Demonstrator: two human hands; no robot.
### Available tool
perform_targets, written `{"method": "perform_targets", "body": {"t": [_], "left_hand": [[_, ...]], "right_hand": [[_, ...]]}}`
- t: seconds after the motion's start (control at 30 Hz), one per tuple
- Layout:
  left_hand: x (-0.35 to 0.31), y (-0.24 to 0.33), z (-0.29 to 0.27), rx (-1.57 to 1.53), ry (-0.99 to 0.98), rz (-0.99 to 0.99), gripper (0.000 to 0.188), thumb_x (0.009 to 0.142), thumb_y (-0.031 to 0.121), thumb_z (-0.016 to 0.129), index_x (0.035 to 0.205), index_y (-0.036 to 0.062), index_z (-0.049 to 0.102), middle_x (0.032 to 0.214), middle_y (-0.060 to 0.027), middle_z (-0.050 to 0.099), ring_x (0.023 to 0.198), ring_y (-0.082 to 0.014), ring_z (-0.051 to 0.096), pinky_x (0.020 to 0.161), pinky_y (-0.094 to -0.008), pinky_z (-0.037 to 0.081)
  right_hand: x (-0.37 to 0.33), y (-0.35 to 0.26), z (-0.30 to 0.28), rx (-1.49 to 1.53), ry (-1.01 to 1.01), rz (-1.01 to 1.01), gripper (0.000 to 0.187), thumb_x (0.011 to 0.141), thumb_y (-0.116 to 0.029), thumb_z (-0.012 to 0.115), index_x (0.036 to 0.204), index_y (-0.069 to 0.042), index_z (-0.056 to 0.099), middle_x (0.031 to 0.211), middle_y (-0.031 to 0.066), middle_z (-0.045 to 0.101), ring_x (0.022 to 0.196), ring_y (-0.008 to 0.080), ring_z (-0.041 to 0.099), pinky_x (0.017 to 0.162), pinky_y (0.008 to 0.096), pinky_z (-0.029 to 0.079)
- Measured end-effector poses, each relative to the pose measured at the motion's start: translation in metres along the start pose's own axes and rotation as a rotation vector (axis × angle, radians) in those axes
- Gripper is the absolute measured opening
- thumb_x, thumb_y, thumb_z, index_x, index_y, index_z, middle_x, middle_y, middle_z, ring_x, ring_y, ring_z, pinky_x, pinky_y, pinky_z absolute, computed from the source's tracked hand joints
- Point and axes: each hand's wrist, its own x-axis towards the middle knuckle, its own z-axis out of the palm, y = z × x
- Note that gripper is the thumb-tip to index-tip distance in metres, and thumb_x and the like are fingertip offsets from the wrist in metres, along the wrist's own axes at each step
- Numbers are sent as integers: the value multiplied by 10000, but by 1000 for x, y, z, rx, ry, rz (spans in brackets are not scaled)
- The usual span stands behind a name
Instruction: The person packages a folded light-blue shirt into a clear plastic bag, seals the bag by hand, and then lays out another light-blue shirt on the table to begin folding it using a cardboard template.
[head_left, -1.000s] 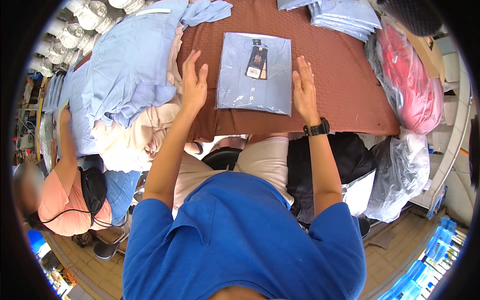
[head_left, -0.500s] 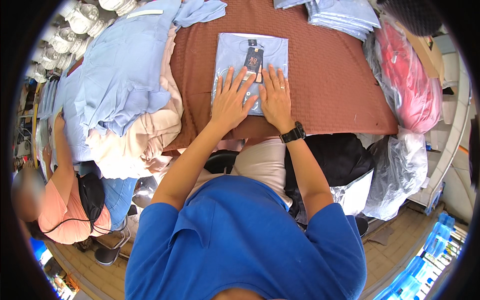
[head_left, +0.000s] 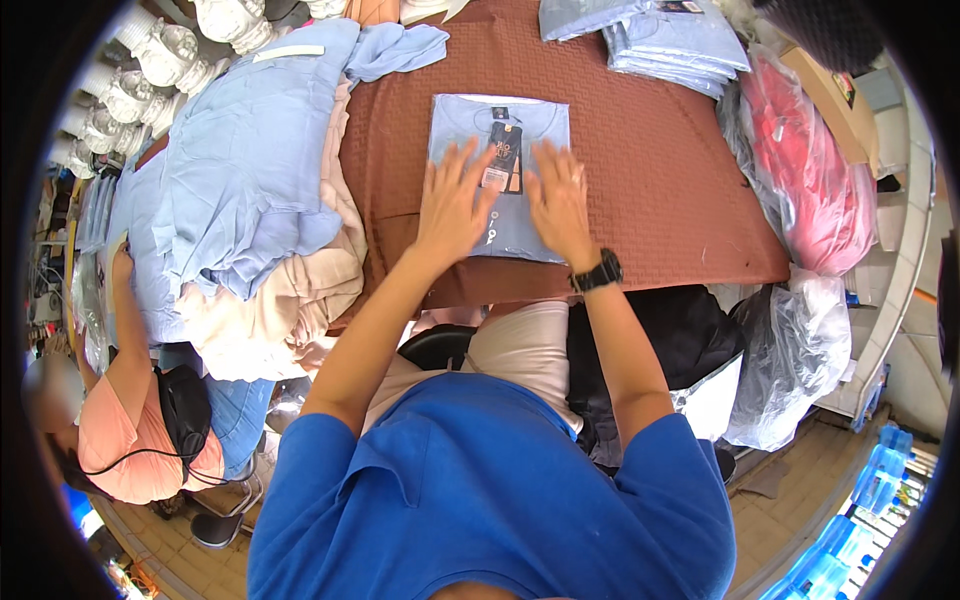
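Observation:
A folded light blue shirt [head_left: 525, 220] in a clear plastic bag lies flat near the front edge of the brown-covered table [head_left: 660, 170]. A dark hang tag [head_left: 505, 146] shows at its middle, below the collar. My left hand [head_left: 455, 208] is over the left side of the package, fingers stretched out. Over its right side is my right hand [head_left: 560, 200], fingers also extended and a dark watch at the wrist. Neither hand grips anything; whether they touch the plastic I cannot tell. Between the hands the tag and a few buttons are visible.
Unpacked light blue shirts [head_left: 250, 150] are heaped at left over beige cloth [head_left: 290, 290]. Several bagged blue shirts [head_left: 675, 50] are stacked at far right. Red garments in plastic [head_left: 815, 170] line the right edge. A person in an orange top [head_left: 150, 430] reaches toward the left heap.
Both hands have shifted slightly nearer and a little apart, seemingly lifting from the package. The whole table scene sits a bit lower in the picture.

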Motion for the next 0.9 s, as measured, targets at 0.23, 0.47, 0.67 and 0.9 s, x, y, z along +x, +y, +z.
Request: {"method": "perform_targets", "body": {"t": [0.23,0.47,0.67,0.9], "left_hand": [[72,-57,28,231,84,-61,604,1051,496,427,1569,190,379,1665,-88,276,1550,-340,188,1232,-595,151],[65,-61,30,218,70,-85,630,1044,538,406,1580,209,364,1674,-63,263,1561,-312,164,1240,-582,130],[70,-74,21,210,-9,-123,616,1051,522,400,1590,229,351,1685,-84,226,1557,-371,143,1234,-597,124],[23,-7,24,196,35,11,516,1053,335,443,1558,230,415,1667,-109,270,1536,-425,174,1233,-599,117]], "right_hand": [[71,25,40,-219,117,61,601,1008,-544,484,1502,-203,501,1628,131,344,1504,423,267,1206,614,206],[64,31,51,-175,80,98,602,1014,-554,461,1516,-223,484,1638,125,333,1525,388,239,1219,605,178],[69,35,37,60,22,132,634,1024,-560,440,1535,-184,454,1642,153,316,1531,406,213,1223,611,129],[2,-20,28,-163,77,-14,509,1063,-383,427,1535,-194,456,1650,147,304,1524,438,216,1211,620,159]]}}
